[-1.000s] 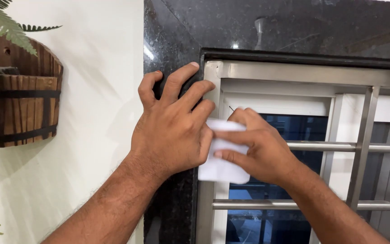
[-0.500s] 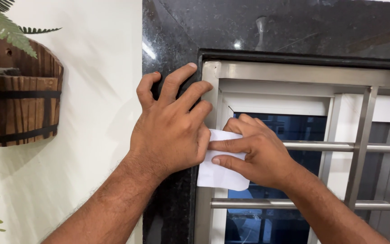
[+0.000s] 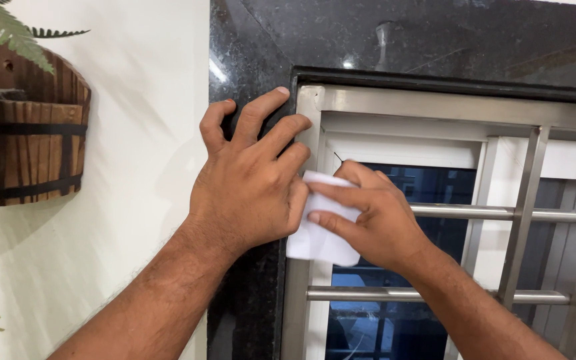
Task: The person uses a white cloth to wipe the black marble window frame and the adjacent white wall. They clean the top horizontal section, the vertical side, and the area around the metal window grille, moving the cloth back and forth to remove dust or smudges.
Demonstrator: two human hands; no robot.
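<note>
My left hand [image 3: 251, 180] lies flat with fingers spread on the black granite surround [image 3: 248, 53], its fingertips reaching the top left corner of the steel window frame [image 3: 395, 103]. Just to its right, my right hand [image 3: 371, 213] presses a folded white cloth [image 3: 318, 233] against the frame's left upright. The cloth's lower part hangs below my fingers. Behind it is dark blue window glass [image 3: 428, 190].
Horizontal and vertical steel grille bars [image 3: 521, 213] cross the window to the right. A white wall [image 3: 141, 133] is on the left, carrying a half-barrel wooden planter [image 3: 25, 133] with green fern leaves [image 3: 5, 23] above and below it.
My right hand and the white cloth have slid down the frame's left upright by a small amount. My left hand has stayed in place on the granite.
</note>
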